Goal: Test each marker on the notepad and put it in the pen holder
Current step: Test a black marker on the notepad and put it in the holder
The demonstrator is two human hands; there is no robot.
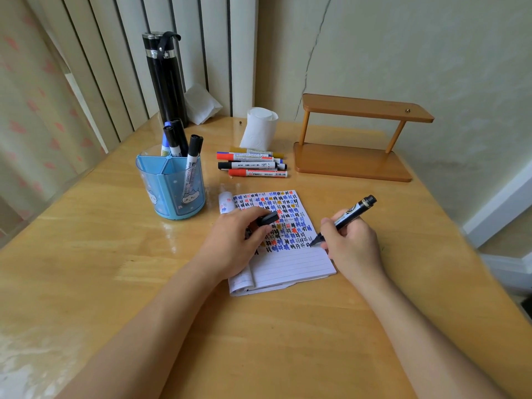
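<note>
The black marker [347,218] is in my right hand [354,244], fingers curled round its barrel, uncapped, slanting up and away to the right. Its tip touches the notepad [290,266] at the right end of the lowest written row. My left hand [234,240] rests on the left part of the notepad, fingers curled, pinching the black cap [268,218] above the page. The upper part of the open page is filled with rows of small marks in black, blue, red and yellow; the lower lines are bare. The notepad lies flat on the wooden table [115,269], its turned pages rolled under at the top left. The blue pen holder [169,194] stands to the left of and beyond the notepad, well apart from it, with capped markers [192,156] standing upright or leaning in its compartments. The loose markers [253,165] lie side by side beyond the notepad, capped. Just behind them stands a white paper roll [259,128]. To their right is a small wooden shelf [354,164]. A black flask [164,79] stands at the far edge, with a crumpled tissue [201,105] beside it.
</note>
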